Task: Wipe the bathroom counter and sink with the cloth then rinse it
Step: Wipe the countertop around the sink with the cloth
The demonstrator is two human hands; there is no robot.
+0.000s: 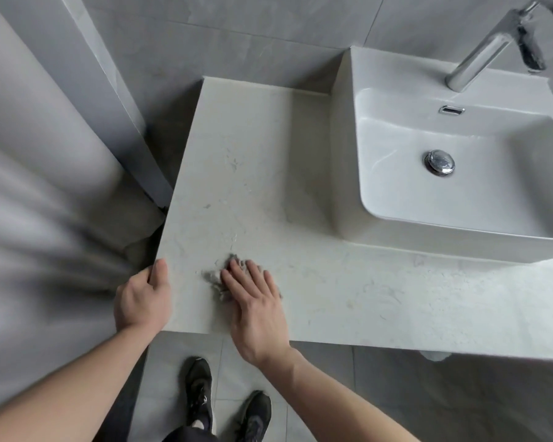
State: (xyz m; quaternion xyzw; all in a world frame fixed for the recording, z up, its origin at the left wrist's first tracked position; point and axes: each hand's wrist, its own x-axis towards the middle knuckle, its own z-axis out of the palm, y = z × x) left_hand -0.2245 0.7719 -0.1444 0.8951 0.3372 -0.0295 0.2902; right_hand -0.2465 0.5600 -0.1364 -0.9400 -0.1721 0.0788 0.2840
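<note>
A small grey cloth [216, 275] lies bunched on the pale stone counter [253, 173], near its front left corner. My right hand [256, 301] lies flat on the cloth with straight fingers and covers most of it. My left hand [142, 298] grips the counter's left front edge, thumb on top. The white rectangular sink [454, 173] stands on the counter at the right, with a chrome drain plug [439, 162] in its basin and a chrome tap [489, 49] behind it.
Grey tiled wall runs behind the counter. A light curtain [39, 186] hangs at the left, close to the counter's left edge. Below the counter's front edge are floor tiles and my two black shoes [227, 413].
</note>
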